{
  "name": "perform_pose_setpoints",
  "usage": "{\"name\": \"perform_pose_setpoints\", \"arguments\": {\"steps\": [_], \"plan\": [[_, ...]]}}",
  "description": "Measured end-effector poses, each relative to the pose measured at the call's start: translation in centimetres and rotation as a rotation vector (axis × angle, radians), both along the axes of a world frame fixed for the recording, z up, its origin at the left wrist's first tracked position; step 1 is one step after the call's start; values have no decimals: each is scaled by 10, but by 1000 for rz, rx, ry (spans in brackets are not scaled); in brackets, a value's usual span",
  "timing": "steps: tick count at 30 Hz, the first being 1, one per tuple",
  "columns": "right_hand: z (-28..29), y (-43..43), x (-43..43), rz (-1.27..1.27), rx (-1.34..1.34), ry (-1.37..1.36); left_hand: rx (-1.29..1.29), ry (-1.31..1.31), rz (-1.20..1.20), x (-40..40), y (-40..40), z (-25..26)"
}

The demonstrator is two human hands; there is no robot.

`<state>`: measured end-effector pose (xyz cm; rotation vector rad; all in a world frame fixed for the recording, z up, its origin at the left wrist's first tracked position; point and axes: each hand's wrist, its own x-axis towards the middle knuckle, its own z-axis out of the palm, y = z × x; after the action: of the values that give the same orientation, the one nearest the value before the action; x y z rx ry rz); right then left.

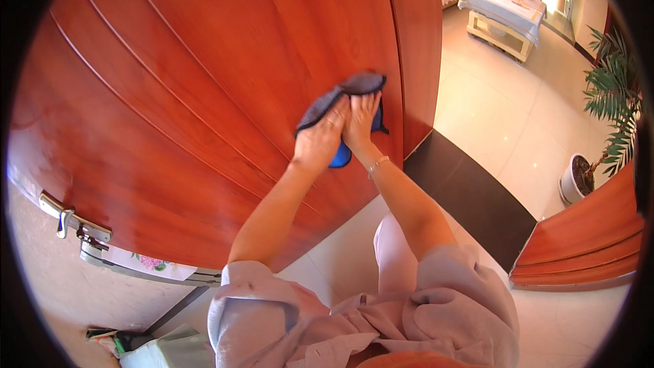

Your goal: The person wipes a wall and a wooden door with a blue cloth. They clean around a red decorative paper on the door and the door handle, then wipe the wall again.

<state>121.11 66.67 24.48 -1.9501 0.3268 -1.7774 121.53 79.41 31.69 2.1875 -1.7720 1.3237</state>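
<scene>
A cleaning cloth [321, 107], grey on one face and blue on the other with a dark border, lies bunched against a reddish-brown wooden door [245, 61]. My left hand [323, 135] presses on the cloth, its fingers stretched toward the upper right. Close beside it, my right hand [360, 120] holds the cloth's right part, fingertips near the dark edge. Both hands touch each other near the thumbs. Blue folds show beneath the palms and right of the right hand. The cloth's underside against the wood is hidden.
A metal door handle [62, 220] sits at the lower left. Right of the door are a dark threshold [460, 189], a potted plant [581, 179] and another wooden panel [582, 235]. A cloth-covered table [503, 5] stands farther back. Bags [168, 350] lie lower left.
</scene>
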Motion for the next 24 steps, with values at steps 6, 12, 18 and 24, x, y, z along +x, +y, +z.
{"name": "perform_pose_setpoints", "arguments": {"steps": [6,12,18,24], "plan": [[224,-4,20,-53,-309,-322,-265,-158,-31,8,5,183],[304,-23,20,58,-357,-517,-332,-562,231,28,-17,253],[177,-43,15,123,-96,-394,-52,-724,568,1,-48,158],[35,-59,19,-83,157,-180,164,-446,368,-1,-83,43]]}}
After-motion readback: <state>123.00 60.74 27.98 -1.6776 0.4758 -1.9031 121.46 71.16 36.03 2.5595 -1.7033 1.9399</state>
